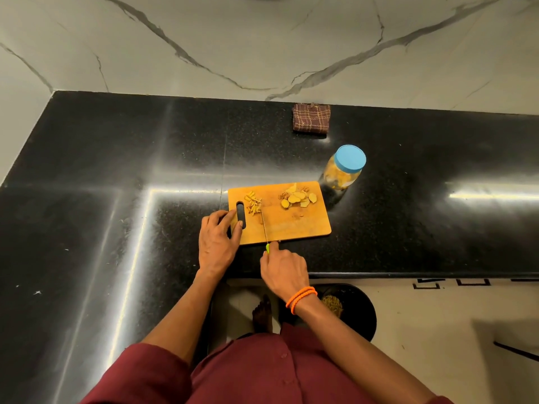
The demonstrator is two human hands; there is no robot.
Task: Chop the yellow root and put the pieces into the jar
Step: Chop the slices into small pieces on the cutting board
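Jar [343,172]: lid [350,157] on, yellow pieces inside. Right hand [284,271] fingers curled round knife [265,233]. Left hand [217,240] fingers spread on board [294,225].

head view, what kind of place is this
Most likely a home kitchen. A black stone counter meets a marble-look wall, and on it sit a wooden chopping board with cut yellow root, a blue-lidded jar and a folded cloth.
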